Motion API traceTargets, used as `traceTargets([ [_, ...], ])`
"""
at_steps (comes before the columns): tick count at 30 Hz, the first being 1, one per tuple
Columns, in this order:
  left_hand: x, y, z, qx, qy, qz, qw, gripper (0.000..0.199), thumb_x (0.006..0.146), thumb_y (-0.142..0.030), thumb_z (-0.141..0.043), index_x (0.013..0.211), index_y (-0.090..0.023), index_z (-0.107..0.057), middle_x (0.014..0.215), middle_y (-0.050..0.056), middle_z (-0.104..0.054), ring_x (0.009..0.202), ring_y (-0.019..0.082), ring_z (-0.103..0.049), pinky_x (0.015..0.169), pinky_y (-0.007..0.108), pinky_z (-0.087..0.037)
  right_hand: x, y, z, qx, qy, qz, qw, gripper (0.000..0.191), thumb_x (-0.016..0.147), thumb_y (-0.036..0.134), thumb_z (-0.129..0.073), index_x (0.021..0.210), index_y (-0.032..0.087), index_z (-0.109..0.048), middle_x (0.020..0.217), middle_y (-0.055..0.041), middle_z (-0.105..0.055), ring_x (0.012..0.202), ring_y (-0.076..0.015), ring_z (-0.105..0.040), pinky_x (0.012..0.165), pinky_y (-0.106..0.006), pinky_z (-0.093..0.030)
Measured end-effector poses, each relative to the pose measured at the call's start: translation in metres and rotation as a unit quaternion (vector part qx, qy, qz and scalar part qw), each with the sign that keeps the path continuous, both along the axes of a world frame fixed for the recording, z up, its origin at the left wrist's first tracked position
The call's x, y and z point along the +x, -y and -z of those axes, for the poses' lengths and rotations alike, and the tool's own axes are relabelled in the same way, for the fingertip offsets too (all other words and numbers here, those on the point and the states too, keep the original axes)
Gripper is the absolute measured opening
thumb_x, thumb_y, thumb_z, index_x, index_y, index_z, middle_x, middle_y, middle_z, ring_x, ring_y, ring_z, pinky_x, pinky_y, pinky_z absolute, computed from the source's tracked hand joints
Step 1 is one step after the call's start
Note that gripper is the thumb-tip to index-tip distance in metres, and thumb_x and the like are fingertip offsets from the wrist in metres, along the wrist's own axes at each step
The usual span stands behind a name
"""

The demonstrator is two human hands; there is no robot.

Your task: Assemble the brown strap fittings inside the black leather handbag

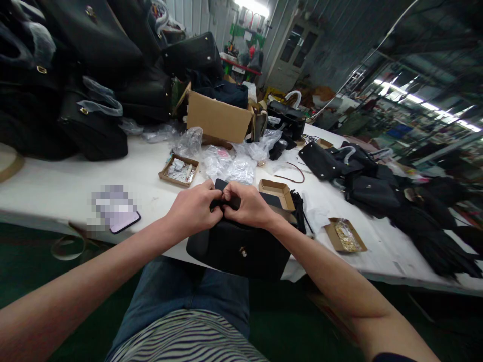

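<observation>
Across the white table (147,171), black bags (101,45) are heaped high at the left, the pile cut off by the top and left edges of the view; more dark bags (372,188) lie at the right, their outlines running together in the blur. From the lower left the left forearm (124,261) slants up and inward, nearly straight, its near end cut off; the right forearm (320,256) comes in from the lower right, elbow bent, only a scrap of dark sleeve (392,357) showing. They converge on a black bag (219,251) at the table's near edge, before the person's lap. Beyond it stands an open carton (219,115), its dark contents hard to make out. The left hand (198,208) and right hand (247,206) sit close together at the bag's top, fingers curled, thumbs and forefingers narrowed in a pinch on its dark material; which part they pinch cannot be told, black against black. A phone (126,219) lies to the left, largely covered by pixelation, so its surface cannot be read. On a red-edged bench behind, a white label (238,70) is too small to read, as is any marking on the bag's metal clasp (243,252).
</observation>
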State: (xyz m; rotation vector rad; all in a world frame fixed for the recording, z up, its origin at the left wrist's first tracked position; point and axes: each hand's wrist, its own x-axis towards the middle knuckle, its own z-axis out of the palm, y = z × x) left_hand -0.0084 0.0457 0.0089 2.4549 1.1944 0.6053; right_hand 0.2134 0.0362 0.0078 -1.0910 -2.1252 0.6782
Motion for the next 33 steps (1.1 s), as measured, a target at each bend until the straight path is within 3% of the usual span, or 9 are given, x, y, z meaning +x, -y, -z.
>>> traceTargets([
  [6,-0.004,0.001,-0.003,-0.017,-0.013,0.004,1.0,0.019,0.089,-0.032,-0.071,0.104,-0.025,-0.079,0.105,0.007,-0.069,0.087,0.026,-0.068,0.066,0.037,-0.037,0.0,0.0,-0.002,-0.01,-0.002,-0.009,1.0,0.03,0.078,0.016,-0.072,0.093,0.025,-0.048,0.09,0.0019,-0.066,0.081,-0.0183,-0.064,0.076,-0.03,-0.046],
  [15,0.008,0.009,0.003,0.016,-0.023,-0.033,0.999,0.013,0.089,-0.026,-0.066,0.098,-0.022,-0.075,0.102,0.009,-0.065,0.08,0.024,-0.064,0.063,0.038,-0.035,-0.002,0.0,-0.006,-0.006,0.019,-0.001,1.0,0.029,0.079,0.017,-0.073,0.093,0.025,-0.049,0.087,0.0031,-0.063,0.078,-0.0175,-0.061,0.071,-0.03,-0.042],
  [23,-0.004,-0.007,0.01,-0.053,0.086,0.07,0.992,0.019,0.088,-0.015,-0.062,0.096,-0.023,-0.077,0.108,0.006,-0.068,0.095,0.024,-0.07,0.083,0.039,-0.051,0.001,0.0,-0.005,0.018,0.046,-0.016,0.999,0.028,0.082,0.017,-0.074,0.093,0.025,-0.049,0.086,0.0036,-0.06,0.074,-0.0156,-0.053,0.072,-0.029,-0.04],
  [27,-0.008,-0.011,0.007,-0.06,0.081,0.096,0.99,0.02,0.089,-0.014,-0.06,0.096,-0.022,-0.077,0.114,0.006,-0.071,0.102,0.026,-0.072,0.088,0.039,-0.053,0.0,0.003,-0.008,0.016,0.05,-0.023,0.998,0.024,0.085,0.017,-0.073,0.093,0.024,-0.051,0.087,0.0028,-0.064,0.075,-0.0156,-0.058,0.071,-0.029,-0.042],
  [33,-0.008,-0.008,0.004,-0.034,0.088,0.1,0.99,0.017,0.091,-0.014,-0.058,0.09,-0.021,-0.073,0.115,0.006,-0.073,0.099,0.025,-0.071,0.085,0.039,-0.051,-0.002,0.01,-0.012,0.022,0.052,0.028,0.998,0.02,0.085,0.017,-0.075,0.095,0.024,-0.059,0.086,0.0014,-0.069,0.076,-0.0172,-0.064,0.071,-0.03,-0.047],
])
